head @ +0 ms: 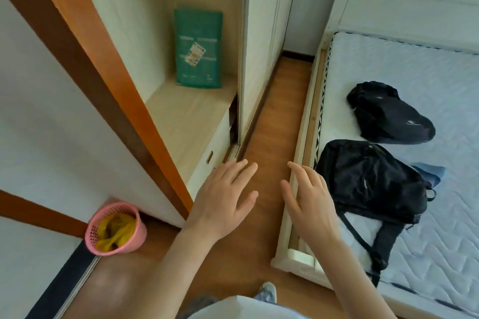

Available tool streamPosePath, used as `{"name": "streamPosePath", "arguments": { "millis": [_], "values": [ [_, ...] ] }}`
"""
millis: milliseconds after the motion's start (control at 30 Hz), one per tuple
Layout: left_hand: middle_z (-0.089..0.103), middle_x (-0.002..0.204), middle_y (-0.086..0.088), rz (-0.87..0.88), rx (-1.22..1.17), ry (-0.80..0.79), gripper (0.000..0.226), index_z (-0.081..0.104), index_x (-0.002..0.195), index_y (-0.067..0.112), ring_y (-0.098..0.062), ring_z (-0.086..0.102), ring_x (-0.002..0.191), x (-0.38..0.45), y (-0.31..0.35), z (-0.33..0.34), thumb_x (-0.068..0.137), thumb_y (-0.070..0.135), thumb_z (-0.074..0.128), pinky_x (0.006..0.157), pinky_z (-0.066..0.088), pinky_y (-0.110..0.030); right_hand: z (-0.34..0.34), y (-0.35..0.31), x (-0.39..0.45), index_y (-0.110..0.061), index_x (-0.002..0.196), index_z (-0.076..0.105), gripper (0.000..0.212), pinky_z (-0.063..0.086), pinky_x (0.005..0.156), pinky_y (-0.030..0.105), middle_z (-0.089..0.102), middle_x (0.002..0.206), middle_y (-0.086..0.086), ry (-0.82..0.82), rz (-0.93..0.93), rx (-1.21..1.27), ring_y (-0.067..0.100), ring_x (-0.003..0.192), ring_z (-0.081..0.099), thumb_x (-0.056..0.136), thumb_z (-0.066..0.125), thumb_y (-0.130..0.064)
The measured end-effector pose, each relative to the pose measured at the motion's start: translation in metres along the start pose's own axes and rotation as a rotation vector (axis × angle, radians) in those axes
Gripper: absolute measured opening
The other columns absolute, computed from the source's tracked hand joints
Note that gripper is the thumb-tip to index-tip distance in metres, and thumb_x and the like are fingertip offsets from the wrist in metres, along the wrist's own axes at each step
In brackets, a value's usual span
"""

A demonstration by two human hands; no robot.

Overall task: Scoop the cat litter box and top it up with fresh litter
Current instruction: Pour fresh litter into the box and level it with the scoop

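Note:
A green bag (pixel 198 48), probably the fresh litter, stands upright on a pale wooden shelf (pixel 186 116) inside an open wardrobe, far ahead of my hands. My left hand (pixel 224 198) hovers palm down over the wooden floor with fingers spread and holds nothing. My right hand (pixel 309 201) is beside it, fingers straight and slightly apart, also empty, above the edge of the bed frame. No litter box or scoop is in view.
A pink mesh bin (pixel 116 229) with a yellow bag inside sits on the floor at the lower left. Two black backpacks (pixel 370 186) (pixel 388 114) lie on the bare mattress (pixel 440 228) at right. A narrow strip of wooden floor (pixel 280 116) runs between wardrobe and bed.

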State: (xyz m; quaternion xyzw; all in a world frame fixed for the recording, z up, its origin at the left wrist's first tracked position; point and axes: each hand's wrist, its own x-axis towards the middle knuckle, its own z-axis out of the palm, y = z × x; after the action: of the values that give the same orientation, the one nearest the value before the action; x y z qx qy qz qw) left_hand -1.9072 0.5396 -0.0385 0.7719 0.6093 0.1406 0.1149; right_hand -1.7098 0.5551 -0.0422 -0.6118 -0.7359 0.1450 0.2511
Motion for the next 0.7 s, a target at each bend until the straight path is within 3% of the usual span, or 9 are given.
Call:
{"name": "streamPosePath", "arguments": {
  "millis": [200, 500, 700],
  "values": [
    [0.034, 0.153, 0.005, -0.146, 0.058, 0.034, 0.058, 0.031, 0.148, 0.030, -0.014, 0.023, 0.144, 0.035, 0.012, 0.002, 0.096, 0.054, 0.022, 0.117, 0.023, -0.034, -0.003, 0.027, 0.067, -0.025, 0.138, 0.043, 0.043, 0.033, 0.097, 0.023, 0.050, 0.133, -0.006, -0.096, -0.101, 0.032, 0.012, 0.126, 0.041, 0.098, 0.043, -0.040],
    [0.018, 0.158, 0.011, -0.343, 0.089, 0.037, 0.060, 0.017, 0.151, 0.034, -0.008, 0.008, 0.147, 0.076, -0.030, -0.004, 0.095, 0.056, 0.019, 0.114, 0.000, -0.022, 0.040, 0.006, 0.162, -0.021, 0.137, 0.048, 0.044, 0.036, 0.101, 0.027, 0.051, 0.134, -0.003, -0.243, -0.254, 0.164, 0.015, 0.127, 0.042, 0.098, 0.039, -0.041],
    [0.017, 0.158, 0.008, -0.381, 0.085, 0.069, 0.055, 0.017, 0.150, 0.032, -0.012, 0.010, 0.147, 0.144, -0.080, 0.000, 0.099, 0.046, 0.031, 0.120, 0.012, -0.030, 0.072, -0.015, 0.241, -0.019, 0.135, 0.050, 0.052, 0.037, 0.096, 0.022, 0.053, 0.130, -0.005, -0.227, -0.323, 0.179, 0.012, 0.122, 0.046, 0.094, 0.033, -0.047]
  ]
}}
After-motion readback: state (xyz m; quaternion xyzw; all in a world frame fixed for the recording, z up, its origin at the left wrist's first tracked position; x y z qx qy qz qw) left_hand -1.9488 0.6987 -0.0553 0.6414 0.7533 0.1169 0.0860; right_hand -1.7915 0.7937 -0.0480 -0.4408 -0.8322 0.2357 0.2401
